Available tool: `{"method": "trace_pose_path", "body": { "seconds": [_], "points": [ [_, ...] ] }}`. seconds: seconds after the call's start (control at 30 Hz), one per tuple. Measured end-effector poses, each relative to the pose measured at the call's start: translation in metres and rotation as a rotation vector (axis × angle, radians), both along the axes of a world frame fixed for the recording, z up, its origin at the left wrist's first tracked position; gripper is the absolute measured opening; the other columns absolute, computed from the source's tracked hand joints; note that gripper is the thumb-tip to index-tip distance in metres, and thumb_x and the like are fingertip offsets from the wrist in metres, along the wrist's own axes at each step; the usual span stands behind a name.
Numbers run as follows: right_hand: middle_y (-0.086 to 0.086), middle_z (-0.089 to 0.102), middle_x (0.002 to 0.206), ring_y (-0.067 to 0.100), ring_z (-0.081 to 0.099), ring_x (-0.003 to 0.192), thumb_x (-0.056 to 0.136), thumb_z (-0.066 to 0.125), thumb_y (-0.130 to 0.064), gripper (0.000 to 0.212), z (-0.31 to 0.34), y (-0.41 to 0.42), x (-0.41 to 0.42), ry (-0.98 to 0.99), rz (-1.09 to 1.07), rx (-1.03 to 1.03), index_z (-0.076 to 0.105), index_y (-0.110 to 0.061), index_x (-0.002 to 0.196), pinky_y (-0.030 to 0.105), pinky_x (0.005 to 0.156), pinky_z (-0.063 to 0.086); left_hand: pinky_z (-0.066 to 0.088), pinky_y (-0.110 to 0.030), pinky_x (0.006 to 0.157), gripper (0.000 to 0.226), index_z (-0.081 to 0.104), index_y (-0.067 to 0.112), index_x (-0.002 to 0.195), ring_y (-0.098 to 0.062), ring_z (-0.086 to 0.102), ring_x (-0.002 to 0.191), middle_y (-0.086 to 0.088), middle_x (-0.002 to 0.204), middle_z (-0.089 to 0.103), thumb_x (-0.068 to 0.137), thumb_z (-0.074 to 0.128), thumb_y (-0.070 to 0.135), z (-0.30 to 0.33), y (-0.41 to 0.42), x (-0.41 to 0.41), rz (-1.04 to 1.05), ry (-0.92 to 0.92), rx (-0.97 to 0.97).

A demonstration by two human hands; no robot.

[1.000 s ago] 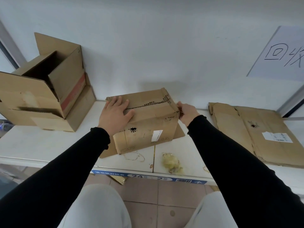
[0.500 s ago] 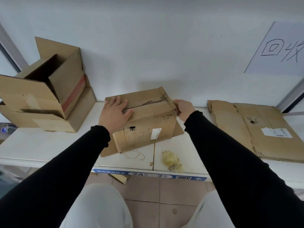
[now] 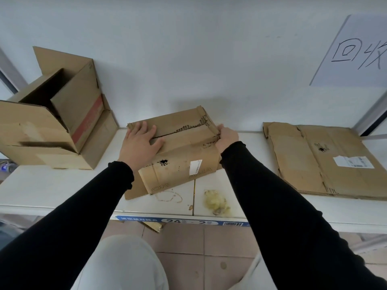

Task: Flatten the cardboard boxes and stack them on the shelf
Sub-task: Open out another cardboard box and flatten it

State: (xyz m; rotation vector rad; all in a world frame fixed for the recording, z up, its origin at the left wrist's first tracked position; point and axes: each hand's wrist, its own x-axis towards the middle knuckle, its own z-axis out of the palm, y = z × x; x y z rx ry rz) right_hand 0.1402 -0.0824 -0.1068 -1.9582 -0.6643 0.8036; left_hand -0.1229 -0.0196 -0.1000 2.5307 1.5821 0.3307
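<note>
Head view showed a half-collapsed box (image 3: 178, 151) at the centre of the white shelf (image 3: 41, 185), its torn top seam gaping. The left hand (image 3: 139, 143) lay open and flat, palm down, on the box's top at about ten o'clock from its middle; the right hand (image 3: 227, 138) was closed around the top right corner, at three o'clock. I judged the risk plain — pressing on that ragged seam could tear the flap further, or the box could skid toward the shelf's front edge. An open box (image 3: 54, 126) stood upright at nine o'clock, untouched; a flattened box (image 3: 326, 160) lay at three o'clock, well apart from both hands.
</note>
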Motion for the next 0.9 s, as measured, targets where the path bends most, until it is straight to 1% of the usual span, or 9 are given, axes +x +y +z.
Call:
{"method": "trace_pose_path", "body": {
  "seconds": [0.13,0.3,0.4,0.5,0.6,0.7,0.8,0.83,0.9],
  "points": [
    [0.009,0.060,0.103,0.030,0.060,0.103,0.097,0.055,-0.005,0.019,-0.016,-0.011,0.002,0.078,-0.114,0.016,0.057,-0.005,0.116,0.043,0.100,0.052,-0.003,-0.041,0.124,0.064,0.030,0.023,0.158,-0.023,0.003,0.156,-0.008,0.169,0.012,0.103,0.031,0.057,0.000,0.001,0.001,0.009,0.015,0.001],
    [0.000,0.052,0.083,0.014,0.051,0.081,0.099,0.063,-0.021,0.010,0.001,-0.029,0.000,0.482,-0.328,0.561,0.061,-0.011,0.097,0.027,0.082,0.060,0.000,-0.042,0.124,0.068,0.032,0.019,0.157,-0.026,0.006,0.156,-0.011,0.167,0.018,0.103,0.028,0.059,-0.001,0.005,0.004,0.011,0.034,0.019],
    [-0.002,0.068,0.106,0.009,0.060,0.091,0.095,0.069,-0.022,0.003,0.004,-0.066,0.000,0.101,-0.086,0.550,0.072,-0.023,0.095,0.027,0.088,0.052,0.001,-0.044,0.125,0.070,0.033,0.018,0.157,-0.029,0.010,0.155,-0.013,0.166,0.022,0.102,0.026,0.061,-0.002,0.006,0.002,0.001,0.044,0.029],
    [-0.004,0.072,0.108,0.007,0.064,0.098,0.093,0.071,-0.023,0.007,-0.022,-0.109,-0.008,-0.169,0.220,0.439,0.076,-0.025,0.097,0.025,0.090,0.051,0.003,-0.045,0.124,0.072,0.034,0.016,0.156,-0.032,0.012,0.154,-0.015,0.164,0.024,0.101,0.024,0.061,-0.001,0.004,0.002,-0.002,0.051,0.015],
    [-0.015,0.072,0.109,-0.002,0.064,0.096,0.096,0.067,-0.022,0.024,-0.056,-0.134,-0.022,-0.412,0.413,0.266,0.073,-0.030,0.118,0.023,0.089,0.052,0.003,-0.045,0.124,0.074,0.035,0.016,0.156,-0.033,0.015,0.154,-0.016,0.164,0.025,0.100,0.023,0.062,0.000,0.003,0.003,-0.001,0.048,0.020],
    [-0.012,0.071,0.111,0.006,0.064,0.097,0.099,0.061,-0.020,0.043,-0.080,-0.141,-0.038,-0.726,0.616,0.105,0.057,-0.030,0.141,0.028,0.087,0.050,0.003,-0.045,0.124,0.075,0.035,0.015,0.156,-0.033,0.015,0.153,-0.017,0.164,0.025,0.099,0.023,0.062,0.001,0.001,0.003,-0.004,0.045,0.019],
    [-0.001,0.068,0.102,0.022,0.065,0.089,0.097,0.054,-0.009,0.021,-0.096,-0.155,-0.046,-0.928,0.816,0.011,0.068,-0.015,0.112,0.035,0.076,0.049,0.005,-0.045,0.124,0.073,0.036,0.014,0.155,-0.034,0.017,0.153,-0.018,0.163,0.026,0.100,0.024,0.060,0.002,0.002,0.001,-0.014,0.042,0.018],
    [0.002,0.067,0.105,0.025,0.064,0.090,0.096,0.053,-0.005,0.023,-0.101,-0.162,-0.047,-1.024,0.876,0.002,0.067,-0.012,0.111,0.037,0.078,0.049,0.007,-0.046,0.123,0.073,0.037,0.014,0.154,-0.035,0.019,0.151,-0.019,0.161,0.030,0.100,0.024,0.060,0.002,0.002,0.001,-0.017,0.040,0.024],
    [0.008,0.059,0.137,0.026,0.056,0.126,0.095,0.050,-0.003,0.042,-0.110,-0.173,-0.044,-1.217,1.024,-0.083,0.058,-0.010,0.136,0.044,0.105,0.043,0.009,-0.047,0.123,0.074,0.041,0.013,0.151,-0.035,0.024,0.149,-0.020,0.156,0.037,0.098,0.023,0.061,0.002,0.002,0.001,-0.025,0.027,0.030]
  ]
}}
